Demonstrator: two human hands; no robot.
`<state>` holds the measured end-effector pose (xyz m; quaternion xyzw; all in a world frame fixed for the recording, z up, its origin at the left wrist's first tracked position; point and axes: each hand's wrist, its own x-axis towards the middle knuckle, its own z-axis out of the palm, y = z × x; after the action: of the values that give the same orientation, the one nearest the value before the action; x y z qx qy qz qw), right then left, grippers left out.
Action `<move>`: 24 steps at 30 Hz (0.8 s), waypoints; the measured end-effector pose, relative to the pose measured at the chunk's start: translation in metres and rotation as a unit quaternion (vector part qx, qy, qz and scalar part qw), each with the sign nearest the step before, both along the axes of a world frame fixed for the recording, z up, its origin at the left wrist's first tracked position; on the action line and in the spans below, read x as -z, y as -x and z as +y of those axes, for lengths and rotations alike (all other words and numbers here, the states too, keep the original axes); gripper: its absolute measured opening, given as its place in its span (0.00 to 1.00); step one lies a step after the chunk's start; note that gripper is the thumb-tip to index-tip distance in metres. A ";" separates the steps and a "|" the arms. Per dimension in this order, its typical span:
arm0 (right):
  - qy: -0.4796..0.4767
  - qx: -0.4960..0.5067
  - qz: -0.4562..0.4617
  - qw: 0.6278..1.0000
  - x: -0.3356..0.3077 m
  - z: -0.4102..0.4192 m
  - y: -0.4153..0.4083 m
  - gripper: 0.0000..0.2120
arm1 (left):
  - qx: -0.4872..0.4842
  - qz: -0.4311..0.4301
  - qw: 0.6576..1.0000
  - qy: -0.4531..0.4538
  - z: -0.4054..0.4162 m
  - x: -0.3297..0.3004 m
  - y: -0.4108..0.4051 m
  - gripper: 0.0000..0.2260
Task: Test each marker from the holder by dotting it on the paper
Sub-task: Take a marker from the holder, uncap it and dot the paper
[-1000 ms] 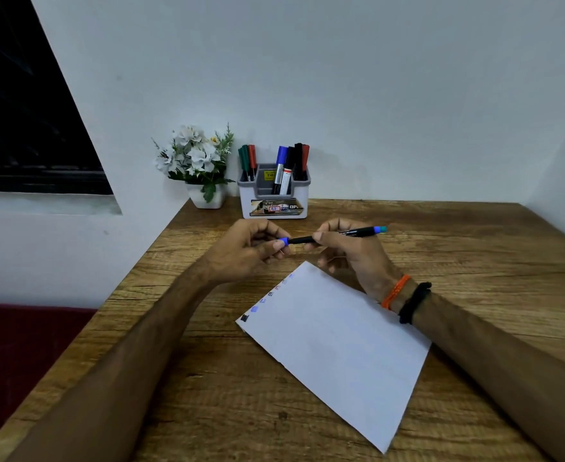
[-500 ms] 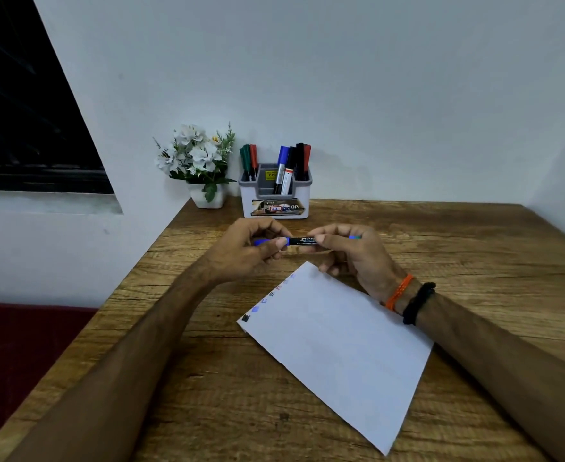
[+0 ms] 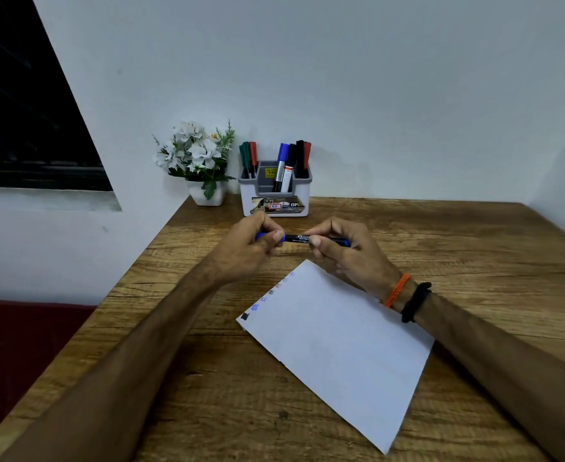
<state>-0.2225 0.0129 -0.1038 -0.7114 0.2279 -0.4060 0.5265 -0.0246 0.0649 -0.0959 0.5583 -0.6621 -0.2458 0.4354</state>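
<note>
1. Hands meet at the centre of the frame: the left hand (image 3: 251, 243) pinches the blue cap end of a slim black marker with blue ends (image 3: 302, 239), and the right hand (image 3: 344, 251) curls its fingers round the black barrel, thumb pressed on the printed label
2. The marker lies level between the two hands, above the bare wooden table (image 3: 441, 235) and just beyond the upper corner of the white sheet of paper (image 3: 334, 345)
3. Whether the cap is seated or partly off I cannot tell; the left fingers cover the joint
4. A row of small test dots, black, blue and reddish, runs along the paper's upper left edge (image 3: 268, 296), so several markers appear done
5. The grey and white plastic marker holder (image 3: 274, 195) stands at the back of the table against the wall, with green, red, blue and black markers upright in it; a white pot of white artificial flowers (image 3: 198, 158) stands just beside it to the left
6. To do this step well, I judge the pull or push should run straight along the barrel, with the right hand steady so the tip never brushes a finger
7. If dotting comes next, the free space further up the paper's edge, past the last mark, suits a light touch
</note>
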 end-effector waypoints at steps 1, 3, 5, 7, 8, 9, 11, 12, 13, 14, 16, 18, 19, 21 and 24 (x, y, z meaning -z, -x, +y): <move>-0.001 -0.004 0.001 1.000 0.001 -0.001 0.000 0.06 | -0.002 -0.007 1.000 -0.001 0.000 0.001 0.001 0.07; 0.001 -0.005 0.005 1.000 0.003 -0.001 0.000 0.04 | -0.007 -0.019 1.000 -0.002 0.002 0.000 0.001 0.07; 0.011 -0.001 0.008 1.000 0.002 -0.001 0.000 0.04 | -0.001 -0.018 1.000 -0.001 0.003 -0.006 0.002 0.06; 0.022 0.013 0.002 1.000 -0.002 -0.001 0.000 0.04 | 0.001 -0.009 1.000 0.004 0.004 -0.012 0.001 0.05; 0.028 0.021 -0.001 0.999 -0.005 -0.001 -0.001 0.05 | -0.002 0.000 1.000 0.012 0.004 -0.016 0.000 0.04; 0.040 0.030 -0.001 0.999 -0.008 -0.001 -0.001 0.05 | -0.008 0.015 1.000 0.022 0.005 -0.018 -0.001 0.03; 0.081 0.045 0.015 0.996 -0.013 -0.003 -0.001 0.03 | -0.030 0.066 0.996 0.043 0.005 -0.023 0.000 0.04; 0.095 0.053 0.026 0.994 -0.014 -0.003 -0.001 0.05 | -0.048 0.107 0.992 0.049 0.006 -0.025 0.001 0.08; 0.105 0.063 0.040 0.992 -0.014 -0.003 -0.002 0.08 | -0.067 0.155 0.984 0.054 0.006 -0.026 0.002 0.13; 0.115 0.077 0.056 0.989 -0.014 -0.001 -0.003 0.11 | -0.084 0.195 0.975 0.060 0.007 -0.027 0.004 0.18; 0.154 0.102 0.088 0.979 -0.018 0.004 -0.005 0.21 | -0.102 0.234 0.964 0.079 0.008 -0.029 0.009 0.24; 0.222 0.098 0.121 0.962 -0.025 0.009 -0.005 0.35 | -0.106 0.242 0.960 0.097 0.009 -0.031 0.015 0.24; 0.254 0.089 0.137 0.953 -0.028 0.011 -0.006 0.41 | -0.104 0.242 0.959 0.102 0.010 -0.032 0.019 0.24; 0.308 0.073 0.156 0.936 -0.033 0.015 -0.008 0.48 | -0.092 0.239 0.961 0.107 0.012 -0.033 0.025 0.26; 0.331 0.068 0.164 0.927 -0.035 0.019 -0.010 0.50 | -0.079 0.237 0.962 0.113 0.012 -0.033 0.029 0.29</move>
<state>-0.2122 0.0317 -0.0686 -0.8845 0.2117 -0.3709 0.1877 -0.0532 0.0774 -0.0626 0.4815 -0.5175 -0.2592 0.6582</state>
